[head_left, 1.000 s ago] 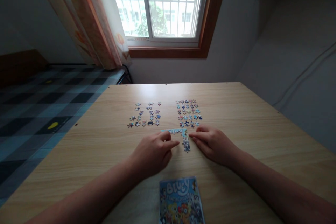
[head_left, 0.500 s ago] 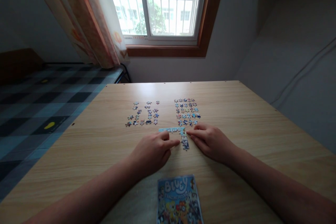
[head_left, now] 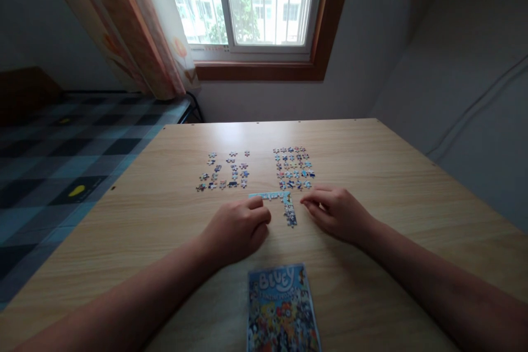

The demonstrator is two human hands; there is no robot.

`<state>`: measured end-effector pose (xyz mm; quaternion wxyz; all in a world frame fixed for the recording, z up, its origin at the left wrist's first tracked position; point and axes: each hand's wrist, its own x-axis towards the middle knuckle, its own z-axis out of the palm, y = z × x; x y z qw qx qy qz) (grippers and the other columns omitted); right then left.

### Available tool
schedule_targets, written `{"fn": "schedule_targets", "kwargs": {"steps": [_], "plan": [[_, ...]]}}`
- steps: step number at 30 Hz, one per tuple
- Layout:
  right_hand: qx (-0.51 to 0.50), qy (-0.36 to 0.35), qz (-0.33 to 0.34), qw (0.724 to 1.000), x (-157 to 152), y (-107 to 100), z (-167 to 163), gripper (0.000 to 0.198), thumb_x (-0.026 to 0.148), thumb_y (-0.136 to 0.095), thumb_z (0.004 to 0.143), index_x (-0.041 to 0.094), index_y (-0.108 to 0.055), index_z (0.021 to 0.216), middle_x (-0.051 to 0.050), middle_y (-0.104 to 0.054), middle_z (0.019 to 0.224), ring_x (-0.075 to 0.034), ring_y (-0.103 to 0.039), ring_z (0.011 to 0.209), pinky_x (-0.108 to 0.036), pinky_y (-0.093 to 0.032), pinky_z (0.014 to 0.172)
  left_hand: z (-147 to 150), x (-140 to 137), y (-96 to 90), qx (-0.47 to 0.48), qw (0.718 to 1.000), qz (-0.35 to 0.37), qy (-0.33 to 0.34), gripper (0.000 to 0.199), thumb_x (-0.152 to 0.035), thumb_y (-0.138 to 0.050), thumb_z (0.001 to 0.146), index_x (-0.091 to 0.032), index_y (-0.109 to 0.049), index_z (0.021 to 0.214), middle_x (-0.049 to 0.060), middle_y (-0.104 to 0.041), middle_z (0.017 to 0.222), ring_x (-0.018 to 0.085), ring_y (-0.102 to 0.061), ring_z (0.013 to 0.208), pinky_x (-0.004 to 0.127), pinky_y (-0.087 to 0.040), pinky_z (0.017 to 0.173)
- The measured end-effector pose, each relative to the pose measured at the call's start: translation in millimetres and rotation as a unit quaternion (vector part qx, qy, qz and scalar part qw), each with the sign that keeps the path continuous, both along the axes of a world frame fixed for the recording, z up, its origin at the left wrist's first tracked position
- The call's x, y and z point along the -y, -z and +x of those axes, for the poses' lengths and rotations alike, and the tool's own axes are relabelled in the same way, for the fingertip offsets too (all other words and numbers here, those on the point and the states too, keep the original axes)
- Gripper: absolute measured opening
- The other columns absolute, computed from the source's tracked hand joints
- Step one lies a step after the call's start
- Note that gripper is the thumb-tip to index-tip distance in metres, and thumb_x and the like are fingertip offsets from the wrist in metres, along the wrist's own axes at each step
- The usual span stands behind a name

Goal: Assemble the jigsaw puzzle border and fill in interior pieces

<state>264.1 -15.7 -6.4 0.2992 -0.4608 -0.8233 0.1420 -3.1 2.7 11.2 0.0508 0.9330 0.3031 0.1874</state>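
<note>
An L-shaped strip of joined jigsaw pieces lies on the table, with a light blue top edge and a darker column going down its right end. My left hand rests just below the top strip, its fingers curled in, covering part of the area at its left. On the other side, my right hand hovers or rests just right of the corner, apart from it, thumb and fingertips drawn together. I see no piece in either hand. Nearer to me lies a picture sheet marked "BLUEY", with colourful cartoon characters.
Loose jigsaw pieces are spread at the back left of the wooden table. Tighter rows of puzzle pieces lie at the back right. Beyond are a window, a curtain and a checked bed on the left.
My left index finger, earlier stretched to the darker column, has curled back and left it. My right fingertips have drawn off the corner to the right. The view has tilted slightly down.
</note>
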Motion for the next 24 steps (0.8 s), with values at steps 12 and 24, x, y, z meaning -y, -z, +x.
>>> {"fn": "schedule_targets", "kwargs": {"steps": [12,24], "plan": [[-0.064,0.009,0.065,0.996,-3.7,1.0,5.4,0.044,0.011,-0.055,0.086,0.022,-0.022,0.058,0.004,-0.033,0.056,-0.010,-0.033,0.053,-0.029,-0.025,0.055,0.0,-3.0,-3.8,0.000,0.999,0.008,0.036,0.028,-0.017,-0.040,0.085,-0.019,-0.044,0.057,0.000,-0.052,0.060,0.013,-0.042,0.052,0.029,-0.030,0.050],[-0.086,0.024,0.094,0.992,-6.3,6.3,8.1,0.035,0.000,-0.049,0.066,0.023,-0.024,0.062,0.005,-0.033,0.058,-0.011,-0.031,0.055,-0.027,-0.023,0.055,-3.4,-6.3,1.6,0.010,0.999,0.002,0.048,0.021,-0.007,-0.042,0.069,-0.019,-0.043,0.052,-0.002,-0.050,0.058,0.012,-0.041,0.053,0.027,-0.031,0.051]]}}
